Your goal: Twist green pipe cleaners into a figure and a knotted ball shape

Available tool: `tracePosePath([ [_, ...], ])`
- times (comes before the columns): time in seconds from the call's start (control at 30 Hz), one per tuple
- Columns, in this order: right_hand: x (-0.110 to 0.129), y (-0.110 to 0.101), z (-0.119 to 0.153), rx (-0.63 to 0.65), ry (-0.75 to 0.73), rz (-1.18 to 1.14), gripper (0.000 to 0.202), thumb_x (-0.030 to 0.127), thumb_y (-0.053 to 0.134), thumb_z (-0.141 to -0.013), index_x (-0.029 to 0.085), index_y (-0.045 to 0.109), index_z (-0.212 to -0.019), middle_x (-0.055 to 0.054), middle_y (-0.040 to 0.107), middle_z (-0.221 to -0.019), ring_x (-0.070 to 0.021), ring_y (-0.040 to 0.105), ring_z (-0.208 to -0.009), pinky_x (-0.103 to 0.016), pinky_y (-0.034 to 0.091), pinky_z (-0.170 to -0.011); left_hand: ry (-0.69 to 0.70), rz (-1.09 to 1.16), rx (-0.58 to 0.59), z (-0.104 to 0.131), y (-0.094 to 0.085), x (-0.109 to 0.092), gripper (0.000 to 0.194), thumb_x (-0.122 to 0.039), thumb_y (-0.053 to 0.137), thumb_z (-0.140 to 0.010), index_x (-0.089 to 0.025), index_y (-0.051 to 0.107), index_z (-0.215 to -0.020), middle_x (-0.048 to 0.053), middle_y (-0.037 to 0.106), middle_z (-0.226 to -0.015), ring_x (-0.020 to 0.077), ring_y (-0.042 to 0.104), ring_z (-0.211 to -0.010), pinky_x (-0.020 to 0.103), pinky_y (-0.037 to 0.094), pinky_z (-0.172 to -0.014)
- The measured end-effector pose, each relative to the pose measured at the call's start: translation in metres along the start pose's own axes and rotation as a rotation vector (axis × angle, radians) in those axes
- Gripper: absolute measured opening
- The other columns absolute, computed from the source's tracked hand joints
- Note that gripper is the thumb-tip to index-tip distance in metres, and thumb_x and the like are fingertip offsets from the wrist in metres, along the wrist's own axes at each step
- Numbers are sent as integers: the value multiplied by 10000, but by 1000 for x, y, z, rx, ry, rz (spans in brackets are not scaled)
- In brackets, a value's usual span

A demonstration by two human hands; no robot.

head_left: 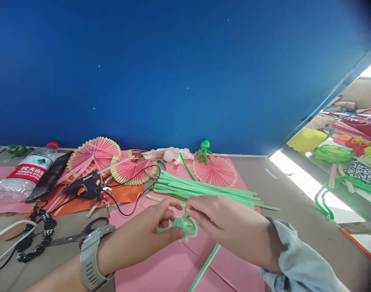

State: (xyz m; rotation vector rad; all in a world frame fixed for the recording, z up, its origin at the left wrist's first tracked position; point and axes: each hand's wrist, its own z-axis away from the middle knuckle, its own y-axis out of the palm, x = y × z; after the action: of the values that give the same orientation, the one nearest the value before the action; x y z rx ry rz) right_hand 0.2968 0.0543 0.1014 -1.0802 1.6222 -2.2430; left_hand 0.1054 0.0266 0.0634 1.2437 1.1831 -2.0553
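Observation:
Between my hands is a pale green pipe cleaner (189, 228) wound into a small coil. My left hand (155, 231) pinches the coil from the left, thumb in front and fingers curled behind. With its fingertips, my right hand (221, 219) grips the top of the same coil. A straight length of green pipe cleaner (205, 267) hangs from below the right hand toward the near edge. Behind my hands lies a bundle of green pipe cleaners (203, 188). A small green pipe-cleaner figure (204, 152) stands near the blue wall.
Pink paper sheets (142, 263) cover the table under my hands. To the left are a water bottle (30, 170), a black glue gun (84, 184), keys (106, 198), scissors (82, 233) and a black bead bracelet (48, 227). Folded paper fans (95, 156) lie by the blue wall (179, 73).

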Motion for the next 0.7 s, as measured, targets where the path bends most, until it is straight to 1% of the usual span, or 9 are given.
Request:
tracePosePath([
  [0.07,7,3,1,-39,-5,62,165,130,390,-862,201,500,-761,41,562,-700,-107,494,-576,-231,340,-500,23,-20,8,-2,0,1,342,-471,450,-833,-264,513,-1099,-11,579,-877,151,458,-752,253,363,-660],
  [0.13,12,7,1,-37,-10,162,159,61,435,-800,183,535,-786,10,596,-761,-136,545,-630,-256,390,-532,44,-13,24,-5,1,2,303,-447,402,-863,-240,572,-1004,-12,576,-835,149,456,-729,250,354,-630],
  [0.2,16,13,0,-42,-35,258,201,19,457,-755,167,571,-830,-18,618,-811,-171,577,-682,-291,435,-569,60,47,15,-8,2,5,280,-402,394,-877,-214,597,-924,-11,569,-799,146,467,-716,245,358,-615],
  [0.27,17,19,-1,-85,-82,333,264,23,465,-751,159,587,-942,-35,628,-849,-200,590,-717,-334,469,-607,77,162,-20,-11,3,10,251,-360,413,-878,-201,598,-935,-1,581,-827,153,496,-764,248,384,-658],
  [0.37,17,27,-1,-196,-154,385,418,45,466,-763,127,507,-1170,-59,629,-904,-227,591,-762,-384,498,-648,88,374,-90,-14,4,16,257,-357,459,-866,-199,584,-1025,19,610,-893,169,527,-866,270,402,-762],
  [0.43,16,29,0,-276,-194,378,485,39,446,-774,93,430,-1256,-71,628,-920,-225,588,-771,-382,510,-644,75,504,-130,-15,4,17,272,-365,488,-855,-214,576,-1063,21,623,-923,167,535,-895,274,405,-794],
  [0.57,15,29,1,-391,-265,351,495,41,400,-809,67,362,-1302,-70,623,-854,-212,570,-712,-360,505,-582,62,694,-131,-13,3,12,262,-351,521,-844,-247,587,-1075,14,625,-998,158,526,-942,274,399,-841],
  [0.7,15,29,1,-445,-294,332,482,70,383,-846,82,322,-1324,-57,610,-818,-196,544,-689,-333,483,-570,82,805,-133,-11,2,11,223,-332,535,-840,-250,603,-1036,7,619,-932,152,523,-905,278,400,-836],
])
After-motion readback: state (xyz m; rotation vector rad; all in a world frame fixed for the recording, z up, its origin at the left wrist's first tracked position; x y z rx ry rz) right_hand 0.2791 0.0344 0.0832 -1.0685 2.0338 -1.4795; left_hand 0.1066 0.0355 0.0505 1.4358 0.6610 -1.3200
